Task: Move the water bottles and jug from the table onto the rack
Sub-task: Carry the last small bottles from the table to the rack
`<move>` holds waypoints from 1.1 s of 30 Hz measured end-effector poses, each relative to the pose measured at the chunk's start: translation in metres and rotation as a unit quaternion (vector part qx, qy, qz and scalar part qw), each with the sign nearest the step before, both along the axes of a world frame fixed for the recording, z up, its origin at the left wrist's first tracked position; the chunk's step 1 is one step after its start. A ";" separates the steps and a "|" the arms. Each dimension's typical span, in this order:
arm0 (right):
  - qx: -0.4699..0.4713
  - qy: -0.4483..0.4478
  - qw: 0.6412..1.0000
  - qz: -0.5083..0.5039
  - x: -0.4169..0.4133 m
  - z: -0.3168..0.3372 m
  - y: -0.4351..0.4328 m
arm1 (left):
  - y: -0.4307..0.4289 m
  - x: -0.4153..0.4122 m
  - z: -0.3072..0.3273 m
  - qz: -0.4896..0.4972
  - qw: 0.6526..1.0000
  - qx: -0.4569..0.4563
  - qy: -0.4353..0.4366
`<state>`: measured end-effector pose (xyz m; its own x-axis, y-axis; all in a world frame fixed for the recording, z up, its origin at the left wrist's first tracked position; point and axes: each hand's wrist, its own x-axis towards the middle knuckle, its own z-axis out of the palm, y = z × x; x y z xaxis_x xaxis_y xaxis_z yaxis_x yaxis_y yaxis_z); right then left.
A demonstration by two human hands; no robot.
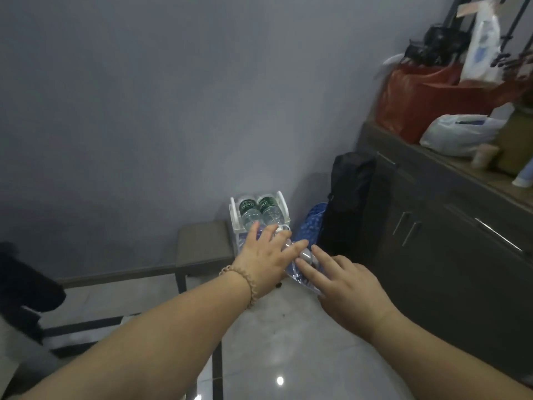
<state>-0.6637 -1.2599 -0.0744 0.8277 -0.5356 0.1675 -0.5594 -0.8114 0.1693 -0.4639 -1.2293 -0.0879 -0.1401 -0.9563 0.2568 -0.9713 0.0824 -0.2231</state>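
Dim, bluish indoor light; the wall point(144, 111) darkens toward the lower left. A small white glare spot sits on the glossy floor point(288, 342) at lower centre. The upper-right bags point(427, 96) are blurred, and the frame edges bend.

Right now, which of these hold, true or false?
1. Two green-labelled clear plastic bottles lie side by side in the white rack. True.
2. The beaded bracelet is on the right wrist. False: it is on the left wrist.
3. The left hand and right hand both touch a clear plastic container in front of the rack. True.
4. The red bag sits on the floor beside the rack. False: it sits on top of the dark cabinet.
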 end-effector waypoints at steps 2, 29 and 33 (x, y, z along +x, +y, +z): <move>0.010 0.008 1.000 -0.001 0.014 -0.006 -0.032 | -0.034 0.014 -0.005 -0.006 1.000 0.004 -0.007; 0.093 0.022 0.994 0.047 0.272 -0.103 -0.382 | -0.359 0.259 -0.098 0.088 0.986 0.143 -0.003; 0.118 0.000 0.992 -0.033 0.304 -0.127 -0.406 | -0.404 0.285 -0.119 0.080 0.985 0.151 0.015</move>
<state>-0.3600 -1.6662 -0.2013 0.7900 -0.6123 0.0304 -0.6120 -0.7906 -0.0205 -0.1786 -1.6335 -0.2069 0.0226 -0.9989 -0.0406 -0.9831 -0.0148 -0.1824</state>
